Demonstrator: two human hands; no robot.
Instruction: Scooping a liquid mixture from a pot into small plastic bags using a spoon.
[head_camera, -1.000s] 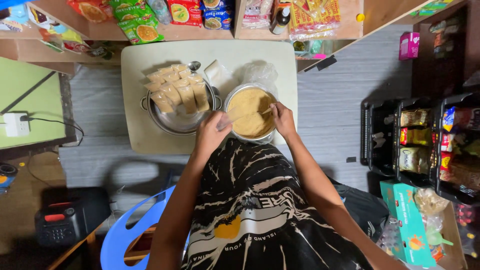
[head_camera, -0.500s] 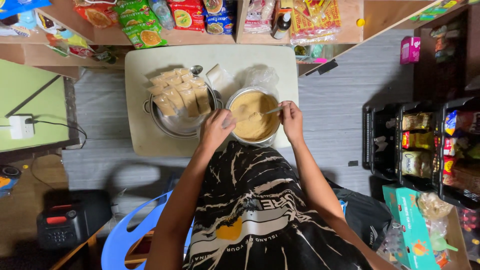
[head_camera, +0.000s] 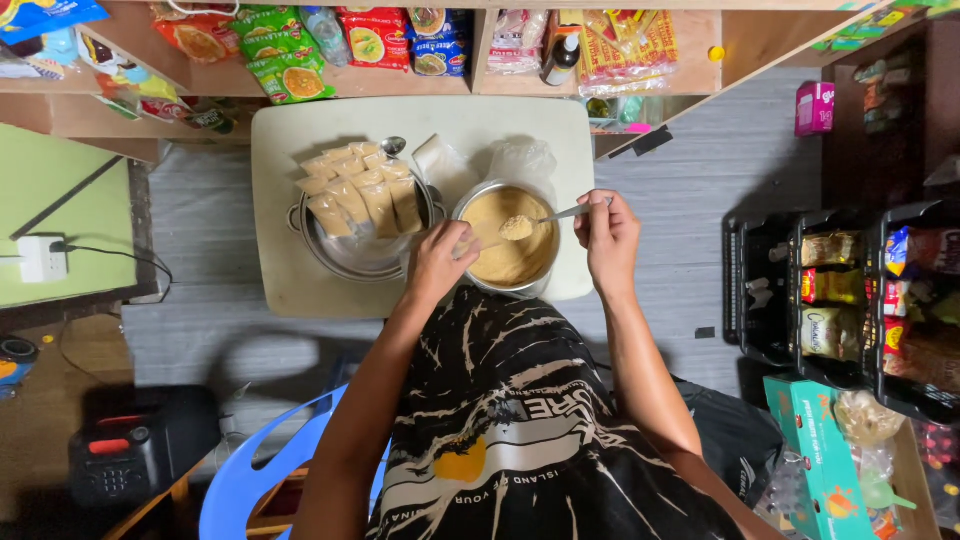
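Both hands have lifted: right hand (head_camera: 612, 240) now grips a loaded spoon (head_camera: 545, 220), left hand (head_camera: 440, 262) pinches a small bag (head_camera: 472, 243).

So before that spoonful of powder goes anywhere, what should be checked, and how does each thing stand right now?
1. Spoon loaded: ok, a heap of tan powder sits in it.
2. Spoon above the powder bowl, so spills drop back in: ok.
3. Right hand has a firm hold on the spoon handle: ok, fingers pinch its end.
4. Left hand holds a small clear bag at the bowl's edge: cannot tell whether its mouth is open.
5. Room for another filled packet in the pan: ok, bare metal shows at the front.
6. Table free of spilled powder: cannot tell.
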